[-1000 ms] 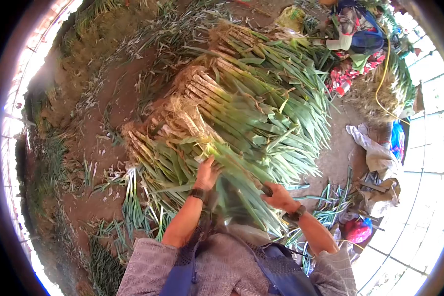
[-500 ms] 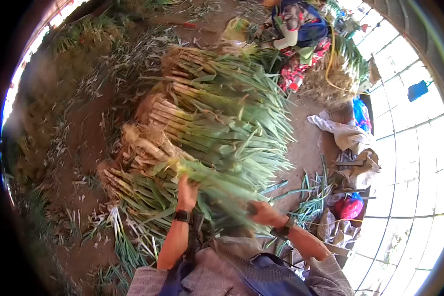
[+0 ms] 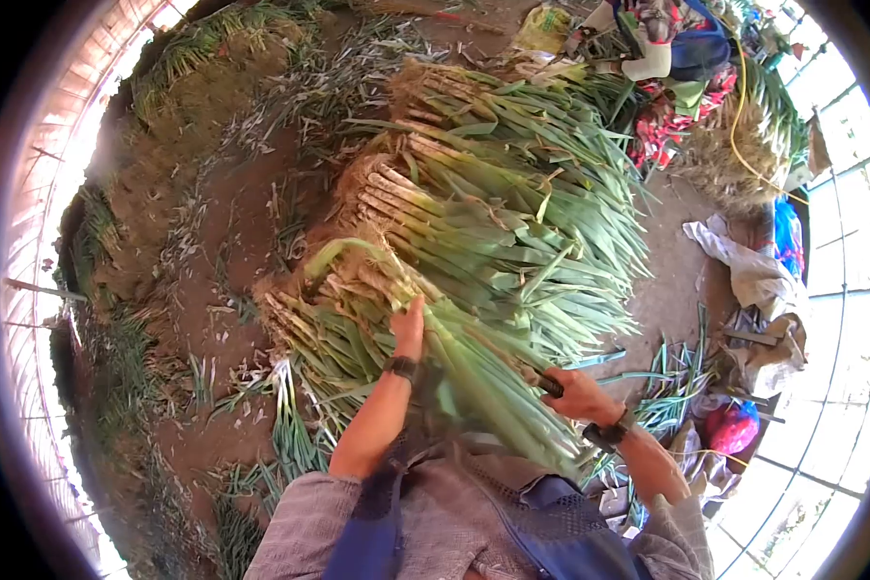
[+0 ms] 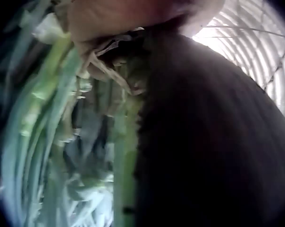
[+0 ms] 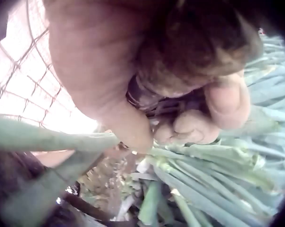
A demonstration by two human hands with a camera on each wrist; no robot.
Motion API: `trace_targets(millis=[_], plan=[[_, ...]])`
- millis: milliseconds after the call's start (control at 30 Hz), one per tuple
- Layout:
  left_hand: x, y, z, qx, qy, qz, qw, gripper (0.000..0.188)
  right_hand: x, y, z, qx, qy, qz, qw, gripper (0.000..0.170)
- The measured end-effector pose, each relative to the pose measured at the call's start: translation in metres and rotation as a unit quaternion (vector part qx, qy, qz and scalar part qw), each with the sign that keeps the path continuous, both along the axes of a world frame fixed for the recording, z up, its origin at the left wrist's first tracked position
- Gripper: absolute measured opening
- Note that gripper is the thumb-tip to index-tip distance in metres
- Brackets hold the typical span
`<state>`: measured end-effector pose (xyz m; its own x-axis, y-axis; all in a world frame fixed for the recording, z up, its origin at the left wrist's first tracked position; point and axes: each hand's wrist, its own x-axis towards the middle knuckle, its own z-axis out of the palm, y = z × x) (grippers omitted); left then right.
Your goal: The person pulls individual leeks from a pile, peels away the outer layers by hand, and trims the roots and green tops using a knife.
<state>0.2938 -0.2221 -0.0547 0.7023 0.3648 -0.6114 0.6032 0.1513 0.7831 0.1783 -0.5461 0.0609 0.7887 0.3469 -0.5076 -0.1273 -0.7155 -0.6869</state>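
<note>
My left hand (image 3: pixel 409 327) grips a bunch of leeks (image 3: pixel 488 372) near the pale stalk end, and its leaves slant down toward my body. In the left wrist view, green stalks (image 4: pixel 128 156) hang below the fingers and a dark sleeve-like shape covers the right half. Fingers of my right hand (image 3: pixel 585 398) curl round the dark handle (image 3: pixel 550 385) of a tool, beside the leaves of the bunch. The tool's working end is not clear. In the right wrist view, the curled fingers (image 5: pixel 227 101) are close over leek leaves (image 5: pixel 204 184).
A large pile of leeks (image 3: pixel 512 213) lies beyond my hands, roots to the left. Another person (image 3: pixel 657 58) is at the upper right. Cut leaves (image 3: pixel 672 387), crumpled sacks (image 3: pixel 754 280) and a red bag (image 3: pixel 732 427) lie along the right. More greens (image 3: pixel 121 358) line the left.
The head view swung right, then back. The held bunch, blurred by motion earlier, now shows more sharply. My left hand still grips it and my right hand still holds the dark handle.
</note>
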Motion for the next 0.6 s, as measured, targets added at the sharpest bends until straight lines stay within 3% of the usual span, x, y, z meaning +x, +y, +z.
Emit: trace_targets(millis=[33,67,133,200,267,433,500,600], plan=[[-0.005,0.001,-0.005,-0.023,0.079,0.025,0.996,0.064,0.002,0.004,-0.004,-0.017,-0.009,-0.001,1.0,0.027],[-0.011,-0.001,-0.011,-0.02,0.082,0.025,0.996,0.064,0.003,0.007,-0.01,-0.014,-0.006,-0.001,1.0,0.027],[-0.024,-0.01,-0.015,-0.195,0.07,0.09,0.974,0.066,0.003,0.012,-0.027,0.0,0.002,-0.004,1.0,0.028],[-0.03,-0.016,-0.022,-0.181,0.089,0.088,0.975,0.061,0.002,0.015,-0.037,-0.003,-0.023,-0.006,1.0,0.025],[-0.032,-0.018,-0.029,-0.239,0.075,0.109,0.962,0.048,0.004,0.02,-0.041,0.013,-0.023,0.024,0.999,0.026],[-0.034,-0.014,-0.009,-0.262,0.095,0.078,0.957,0.056,-0.003,0.019,-0.041,-0.018,-0.037,0.073,0.996,0.025],[-0.031,-0.012,-0.011,-0.255,0.095,0.103,0.957,0.056,-0.004,0.017,-0.039,-0.065,-0.008,0.019,0.998,0.025],[-0.038,-0.009,-0.022,-0.295,0.052,0.118,0.947,0.055,-0.01,0.017,-0.039,-0.034,-0.019,0.056,0.998,0.026]])
